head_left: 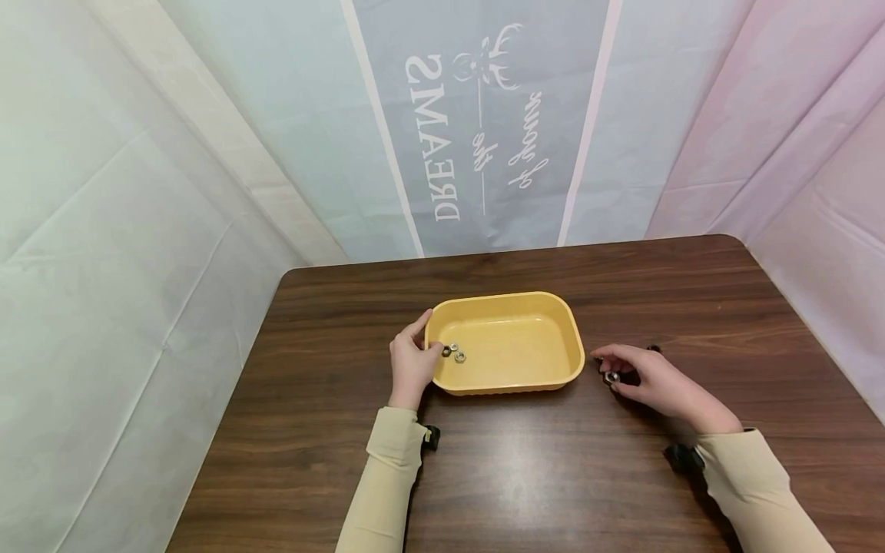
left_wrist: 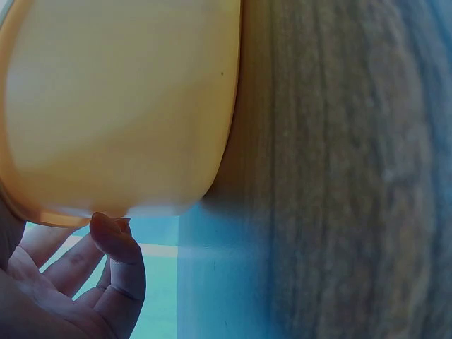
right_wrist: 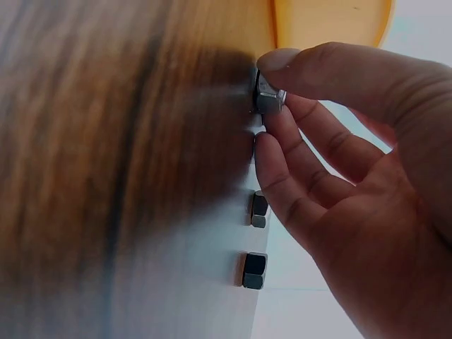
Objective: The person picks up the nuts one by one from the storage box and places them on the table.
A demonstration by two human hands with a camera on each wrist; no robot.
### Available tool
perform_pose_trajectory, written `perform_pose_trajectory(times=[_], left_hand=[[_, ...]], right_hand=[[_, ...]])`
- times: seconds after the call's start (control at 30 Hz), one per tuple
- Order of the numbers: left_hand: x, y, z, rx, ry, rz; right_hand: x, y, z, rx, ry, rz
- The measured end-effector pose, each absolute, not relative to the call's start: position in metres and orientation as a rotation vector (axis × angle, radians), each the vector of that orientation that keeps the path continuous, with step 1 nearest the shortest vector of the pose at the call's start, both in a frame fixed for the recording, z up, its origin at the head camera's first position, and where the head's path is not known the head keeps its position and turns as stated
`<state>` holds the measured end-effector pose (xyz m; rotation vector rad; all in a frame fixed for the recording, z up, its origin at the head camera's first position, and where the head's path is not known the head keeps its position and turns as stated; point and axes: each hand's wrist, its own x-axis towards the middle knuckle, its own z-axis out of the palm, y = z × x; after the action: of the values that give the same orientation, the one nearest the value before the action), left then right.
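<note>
A yellow tray (head_left: 512, 386) stands on the wooden table, and my left hand (head_left: 413, 361) grips its left end. The thumb reaches over the rim; in the left wrist view some fingers (left_wrist: 119, 244) show curled beside the tray wall. Three small nuts, one of them a dark nut (head_left: 446, 351), lie inside near that thumb. Right of the tray, my right hand (head_left: 646, 376) pinches a silver hex nut (right_wrist: 269, 96) at the tabletop, its thumb against the nut's side. The nut looks tilted in the right wrist view; the fingers partly hide the contact.
More nuts stand on the table by the right hand, among them a brass-edged nut (right_wrist: 260, 209) and a dark hex nut (right_wrist: 255, 270). A dark nut (head_left: 653, 349) sits beyond the right wrist. Printed cloth (head_left: 512, 215) hangs behind the wooden table (head_left: 525, 476).
</note>
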<state>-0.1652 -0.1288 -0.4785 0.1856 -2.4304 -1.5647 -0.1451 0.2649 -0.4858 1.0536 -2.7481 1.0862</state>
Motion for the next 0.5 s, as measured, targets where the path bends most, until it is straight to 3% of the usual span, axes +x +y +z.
perform_pose_trajectory(times=[0.5], left_hand=[[-0.1641, -0.1282, -0.4776, 0.183, -2.425, -1.573]], right_hand=[[-0.1441, 0.2643, -0.4849, 1.013, -2.780, 1.102]])
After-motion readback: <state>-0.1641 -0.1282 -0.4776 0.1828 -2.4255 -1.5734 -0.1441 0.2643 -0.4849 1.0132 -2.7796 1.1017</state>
